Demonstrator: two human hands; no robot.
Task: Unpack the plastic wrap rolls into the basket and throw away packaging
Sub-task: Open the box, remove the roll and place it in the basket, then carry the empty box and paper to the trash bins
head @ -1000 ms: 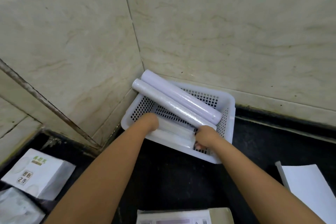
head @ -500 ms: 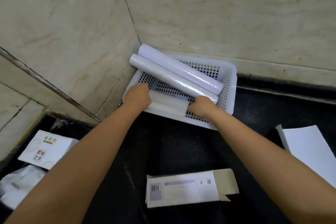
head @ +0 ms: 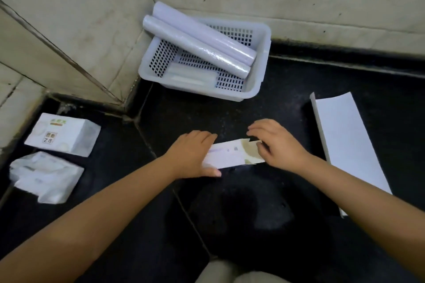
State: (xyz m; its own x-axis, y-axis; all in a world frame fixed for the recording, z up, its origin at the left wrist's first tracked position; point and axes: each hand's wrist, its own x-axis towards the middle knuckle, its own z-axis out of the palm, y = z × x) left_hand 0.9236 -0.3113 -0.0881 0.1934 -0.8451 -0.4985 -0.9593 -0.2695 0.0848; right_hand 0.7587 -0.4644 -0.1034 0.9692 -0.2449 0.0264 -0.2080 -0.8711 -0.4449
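Both hands are on the empty carton (head: 232, 154), which lies flat on the black floor (head: 253, 213) — left hand (head: 193, 155) gripping its left end, right hand (head: 279, 145) pinching the open flap end. At 12 o'clock, the white basket (head: 262, 57) holds three rolls (two long rolls (head: 200, 41) propped on the rim, a short roll (head: 190, 77) flat).

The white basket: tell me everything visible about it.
The white basket looks like plastic, rectangular, with slotted perforated walls and floor and a smooth rim. It sits on the dark counter in the tiled corner. Two long rolls lie diagonally, ends over the rim; a shorter roll lies flat inside. No hand touches it.
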